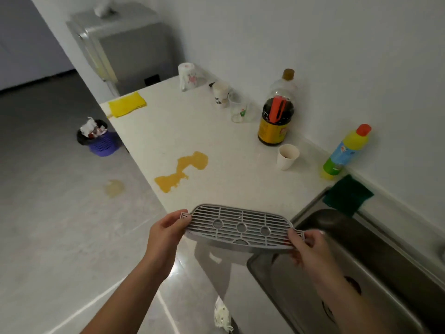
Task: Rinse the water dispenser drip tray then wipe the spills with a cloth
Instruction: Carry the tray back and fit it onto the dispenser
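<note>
I hold a grey slotted drip tray flat in the air over the front edge of the white counter, beside the steel sink. My left hand grips its left tab and my right hand pinches its right tab. An orange-yellow spill lies on the counter beyond the tray. A paler spill marks the floor at the left. A folded yellow cloth rests at the counter's far left corner.
Along the wall stand a dark sauce bottle, a yellow-green detergent bottle, paper cups, a clear cup and a paper roll. A green sponge lies by the sink. A purple bin stands on the floor.
</note>
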`<state>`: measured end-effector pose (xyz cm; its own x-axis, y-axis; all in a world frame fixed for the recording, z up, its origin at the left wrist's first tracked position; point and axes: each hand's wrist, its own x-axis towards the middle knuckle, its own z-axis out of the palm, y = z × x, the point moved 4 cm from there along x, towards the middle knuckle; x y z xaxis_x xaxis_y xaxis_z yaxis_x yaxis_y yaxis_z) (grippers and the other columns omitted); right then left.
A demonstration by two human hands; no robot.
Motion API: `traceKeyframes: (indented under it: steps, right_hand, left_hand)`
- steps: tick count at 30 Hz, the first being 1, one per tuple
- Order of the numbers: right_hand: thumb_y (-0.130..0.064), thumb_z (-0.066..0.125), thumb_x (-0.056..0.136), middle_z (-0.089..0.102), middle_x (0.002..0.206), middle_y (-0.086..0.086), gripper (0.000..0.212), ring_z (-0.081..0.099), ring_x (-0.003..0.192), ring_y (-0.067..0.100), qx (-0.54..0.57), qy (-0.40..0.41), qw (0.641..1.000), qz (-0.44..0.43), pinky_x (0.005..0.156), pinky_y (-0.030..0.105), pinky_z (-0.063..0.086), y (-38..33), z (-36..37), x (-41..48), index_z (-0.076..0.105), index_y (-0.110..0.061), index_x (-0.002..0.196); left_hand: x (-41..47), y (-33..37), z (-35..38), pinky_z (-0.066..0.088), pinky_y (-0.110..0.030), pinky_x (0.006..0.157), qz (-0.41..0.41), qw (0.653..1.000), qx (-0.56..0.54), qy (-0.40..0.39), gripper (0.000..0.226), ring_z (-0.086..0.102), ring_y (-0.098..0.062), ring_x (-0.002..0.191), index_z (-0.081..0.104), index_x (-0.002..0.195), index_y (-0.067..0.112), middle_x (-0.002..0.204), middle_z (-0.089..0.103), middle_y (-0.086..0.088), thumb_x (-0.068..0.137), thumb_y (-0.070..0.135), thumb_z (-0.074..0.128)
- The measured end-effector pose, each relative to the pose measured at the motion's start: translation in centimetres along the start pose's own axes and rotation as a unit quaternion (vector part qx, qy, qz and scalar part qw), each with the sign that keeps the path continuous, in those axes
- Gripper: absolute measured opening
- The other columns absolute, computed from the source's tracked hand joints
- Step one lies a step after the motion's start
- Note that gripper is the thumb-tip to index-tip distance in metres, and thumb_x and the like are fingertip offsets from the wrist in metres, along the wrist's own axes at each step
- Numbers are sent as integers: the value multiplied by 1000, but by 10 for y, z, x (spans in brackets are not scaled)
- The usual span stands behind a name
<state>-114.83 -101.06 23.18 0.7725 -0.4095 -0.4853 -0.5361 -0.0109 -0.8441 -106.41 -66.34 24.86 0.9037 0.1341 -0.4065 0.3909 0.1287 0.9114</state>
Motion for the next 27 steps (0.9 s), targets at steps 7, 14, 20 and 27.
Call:
traceKeyframes:
  steps: [7, 14, 20, 27]
  right_hand:
    - [-42, 79, 86, 75, 92, 4, 31, 69, 74, 17, 42, -43, 997, -47, 57, 28, 51, -18, 86, -68, 60, -22, 100]
    - [-45, 74, 90, 75, 98, -1, 27, 72, 85, 21, -2, -131, 989, -69, 61, 31, 53, -27, 201, -143, 58, -26, 101]
    - [-45, 73, 90, 76, 97, -1, 29, 73, 86, 19, -53, -171, 979, -93, 63, 30, 54, -38, 331, -185, 59, -23, 103]
    - [-46, 70, 92, 76, 98, -1, 26, 74, 88, 21, -93, -206, 967, -122, 67, 34, 58, -72, 494, -213, 61, -26, 106]
  left_hand:
    - [-79, 14, -120, 57, -37, 78, 15, 995, -16, 92, 18, 73, -20, 93, 81, 104, 17, 98, 81, -7, 96, 9, 67]
    - [-126, 19, -259, 55, -30, 79, 37, 985, -64, 154, 17, 75, -11, 87, 82, 95, 15, 95, 81, -5, 94, 8, 66]
    - [-118, 15, -389, 55, -35, 86, 39, 967, -144, 207, 12, 74, -19, 89, 79, 98, 5, 98, 79, -11, 94, 6, 68]
    - [-76, 39, -536, 54, -31, 82, 37, 954, -171, 243, 12, 74, -13, 84, 82, 92, 13, 94, 81, -2, 93, 10, 70]
